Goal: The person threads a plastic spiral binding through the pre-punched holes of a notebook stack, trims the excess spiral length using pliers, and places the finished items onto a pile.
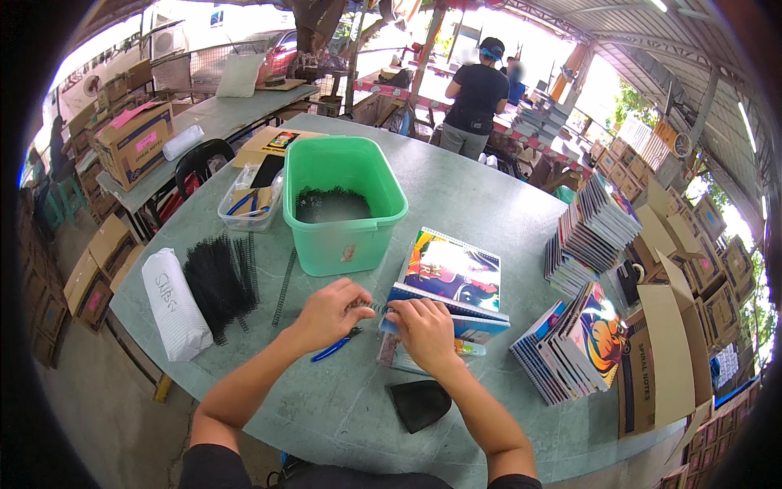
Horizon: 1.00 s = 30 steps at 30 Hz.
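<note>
My left hand (332, 311) is closed in a pinch on a thin dark spiral coil (376, 307), which spans the small gap between my hands. My right hand (423, 330) is closed at the left end of a notebook's (476, 326) bound edge, its thumb and fingers bent over it; the fingertips partly hide the coil there. This notebook is tilted up, with a colourful-covered notebook (456, 269) lying behind it. Below my left hand lie blue-handled pliers (332, 348), their jaws partly hidden. A black rounded pad (419, 405) rests near my right forearm.
A green tub (338, 244) holds black coils. Left of it are a coil bundle (220, 277), a white roll (173, 303) and a clear tool box (251, 213). Stacked notebooks (570, 346) and an open carton (664, 359) stand right. Another person (476, 98) stands beyond the table.
</note>
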Each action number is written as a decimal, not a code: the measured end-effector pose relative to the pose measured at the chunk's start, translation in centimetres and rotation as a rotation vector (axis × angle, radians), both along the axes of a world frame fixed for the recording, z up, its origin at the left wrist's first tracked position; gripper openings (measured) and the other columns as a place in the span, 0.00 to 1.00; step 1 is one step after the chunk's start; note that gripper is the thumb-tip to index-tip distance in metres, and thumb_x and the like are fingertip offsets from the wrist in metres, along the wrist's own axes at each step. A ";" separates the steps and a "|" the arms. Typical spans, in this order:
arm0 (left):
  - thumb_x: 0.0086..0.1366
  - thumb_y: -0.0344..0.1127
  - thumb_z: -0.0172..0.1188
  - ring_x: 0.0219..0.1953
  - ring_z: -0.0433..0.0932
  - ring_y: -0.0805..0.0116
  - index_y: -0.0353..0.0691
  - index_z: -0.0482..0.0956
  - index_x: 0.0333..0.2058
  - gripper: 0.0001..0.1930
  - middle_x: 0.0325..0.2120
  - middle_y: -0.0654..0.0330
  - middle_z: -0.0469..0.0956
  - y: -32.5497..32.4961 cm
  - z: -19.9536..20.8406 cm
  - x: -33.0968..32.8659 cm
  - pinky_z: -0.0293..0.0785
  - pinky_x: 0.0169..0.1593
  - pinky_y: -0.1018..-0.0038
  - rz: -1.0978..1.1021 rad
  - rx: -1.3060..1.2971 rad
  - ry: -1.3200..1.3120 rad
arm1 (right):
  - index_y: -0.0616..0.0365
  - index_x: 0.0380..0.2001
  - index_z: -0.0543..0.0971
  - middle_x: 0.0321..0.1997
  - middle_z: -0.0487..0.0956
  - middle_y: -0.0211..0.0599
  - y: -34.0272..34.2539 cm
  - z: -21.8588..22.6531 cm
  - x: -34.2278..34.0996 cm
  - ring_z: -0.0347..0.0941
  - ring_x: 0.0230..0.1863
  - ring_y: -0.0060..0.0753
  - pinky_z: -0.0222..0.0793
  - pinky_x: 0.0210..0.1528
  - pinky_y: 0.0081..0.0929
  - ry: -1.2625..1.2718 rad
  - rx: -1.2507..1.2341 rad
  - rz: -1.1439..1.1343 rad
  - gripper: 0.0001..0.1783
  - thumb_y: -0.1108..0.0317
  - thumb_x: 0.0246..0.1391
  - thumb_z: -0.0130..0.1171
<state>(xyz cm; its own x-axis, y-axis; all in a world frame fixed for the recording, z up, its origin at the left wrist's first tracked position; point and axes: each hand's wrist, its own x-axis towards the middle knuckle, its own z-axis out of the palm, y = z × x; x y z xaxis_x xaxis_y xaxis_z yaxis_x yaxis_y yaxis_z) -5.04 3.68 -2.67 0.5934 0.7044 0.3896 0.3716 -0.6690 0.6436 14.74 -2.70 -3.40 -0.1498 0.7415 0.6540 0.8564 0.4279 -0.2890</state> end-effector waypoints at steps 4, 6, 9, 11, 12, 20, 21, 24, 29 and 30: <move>0.58 0.37 0.60 0.32 0.74 0.54 0.40 0.77 0.38 0.11 0.28 0.53 0.76 -0.1 0.1 0.8 0.70 0.36 0.66 0.009 0.098 0.003 | 0.54 0.33 0.74 0.28 0.78 0.31 0.1 0.5 0.1 0.75 0.35 0.37 0.66 0.38 0.32 0.064 -0.020 0.024 0.08 0.65 0.50 0.60; 0.58 0.38 0.59 0.35 0.74 0.53 0.40 0.77 0.39 0.12 0.32 0.54 0.75 -0.3 -0.2 1.1 0.70 0.38 0.65 0.030 0.228 0.062 | 0.54 0.33 0.75 0.28 0.79 0.30 -0.1 0.7 0.1 0.76 0.35 0.36 0.66 0.38 0.32 0.204 -0.054 0.064 0.09 0.65 0.49 0.61; 0.59 0.41 0.58 0.37 0.73 0.52 0.40 0.76 0.39 0.13 0.37 0.56 0.74 -3.0 -1.1 3.2 0.70 0.39 0.62 0.098 0.369 -0.013 | 0.53 0.34 0.75 0.29 0.78 0.31 0.2 0.2 0.8 0.75 0.37 0.38 0.66 0.39 0.33 0.110 -0.027 0.092 0.11 0.68 0.45 0.62; 0.59 0.41 0.58 0.38 0.72 0.51 0.40 0.76 0.39 0.13 0.39 0.56 0.73 -3.8 -2.7 3.3 0.69 0.41 0.61 0.166 0.309 -0.122 | 0.53 0.35 0.75 0.31 0.77 0.32 0.4 -0.3 0.5 0.74 0.37 0.39 0.66 0.39 0.33 0.111 0.048 0.111 0.12 0.69 0.44 0.62; 0.59 0.41 0.59 0.38 0.73 0.52 0.39 0.75 0.40 0.14 0.38 0.55 0.74 -3.0 -2.6 3.3 0.70 0.41 0.61 0.169 0.382 -0.096 | 0.52 0.35 0.75 0.31 0.77 0.32 0.1 0.0 0.9 0.74 0.37 0.39 0.66 0.39 0.33 0.052 0.030 0.048 0.12 0.69 0.44 0.61; 0.62 0.43 0.57 0.32 0.77 0.59 0.33 0.75 0.41 0.17 0.26 0.52 0.77 -2.0 -0.4 2.9 0.72 0.35 0.71 0.001 -0.277 -0.141 | 0.54 0.33 0.77 0.29 0.78 0.33 -0.3 0.0 1.1 0.75 0.34 0.35 0.65 0.37 0.33 -0.047 -0.091 -0.039 0.08 0.67 0.46 0.59; 0.61 0.42 0.58 0.31 0.77 0.60 0.33 0.75 0.40 0.16 0.26 0.52 0.77 -1.8 -0.2 2.5 0.72 0.34 0.70 0.017 -0.333 -0.098 | 0.54 0.32 0.77 0.28 0.79 0.33 -0.3 0.0 1.0 0.75 0.34 0.35 0.65 0.37 0.33 -0.043 -0.085 -0.044 0.08 0.68 0.46 0.59; 0.59 0.39 0.60 0.29 0.77 0.62 0.35 0.75 0.37 0.14 0.26 0.52 0.77 -1.5 0.2 2.3 0.72 0.33 0.68 0.069 -0.278 -0.052 | 0.52 0.33 0.78 0.28 0.79 0.31 -0.4 0.1 0.8 0.76 0.34 0.36 0.67 0.38 0.33 -0.020 -0.111 -0.030 0.09 0.66 0.46 0.61; 0.58 0.39 0.60 0.30 0.77 0.57 0.36 0.74 0.34 0.12 0.27 0.52 0.76 -2.4 0.7 3.3 0.71 0.32 0.66 0.106 -0.103 -0.187 | 0.53 0.33 0.79 0.29 0.79 0.32 0.3 0.1 0.5 0.76 0.35 0.36 0.68 0.38 0.34 0.038 -0.080 -0.043 0.10 0.68 0.44 0.63; 0.58 0.39 0.60 0.31 0.77 0.57 0.37 0.74 0.34 0.12 0.28 0.52 0.76 -2.1 0.6 3.1 0.71 0.33 0.66 0.104 -0.081 -0.124 | 0.53 0.33 0.79 0.30 0.79 0.33 0.4 0.3 0.4 0.76 0.36 0.37 0.68 0.39 0.34 0.058 -0.063 -0.028 0.11 0.68 0.43 0.63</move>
<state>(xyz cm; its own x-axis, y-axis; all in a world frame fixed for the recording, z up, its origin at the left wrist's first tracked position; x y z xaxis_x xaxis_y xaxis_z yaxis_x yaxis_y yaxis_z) -1.99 1.53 -2.09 0.4668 0.7913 0.3949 0.3504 -0.5755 0.7390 15.19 -2.35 -3.09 -0.0916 0.7846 0.6132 0.8487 0.3837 -0.3641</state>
